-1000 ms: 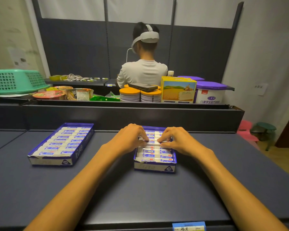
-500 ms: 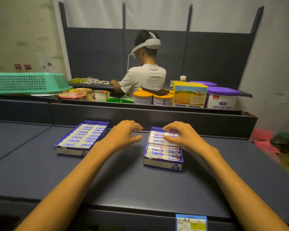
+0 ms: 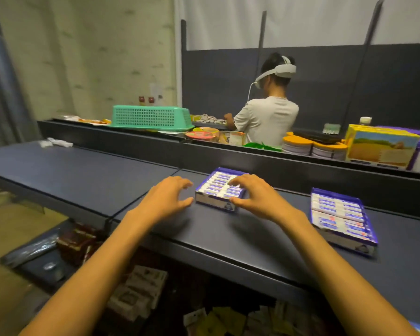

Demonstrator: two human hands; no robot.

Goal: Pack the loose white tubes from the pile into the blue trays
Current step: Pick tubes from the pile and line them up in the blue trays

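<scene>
Both hands shifted to far blue tray (image 3: 205, 199), white tubes (image 3: 218, 184) rowed

Dark grey bench (image 3: 87, 175) runs across frame middle, seam between its panels. Raised dark ledge (image 3: 228, 154) behind it. Pale mottled wall (image 3: 83, 57) upper left; dark partition (image 3: 325, 76) with upright posts upper right, white wall (image 3: 301, 18) above. Green plastic basket (image 3: 150, 116) upside down on ledge, centre left. Tan floor (image 3: 15, 229) lower left. Dim, even light.
</scene>
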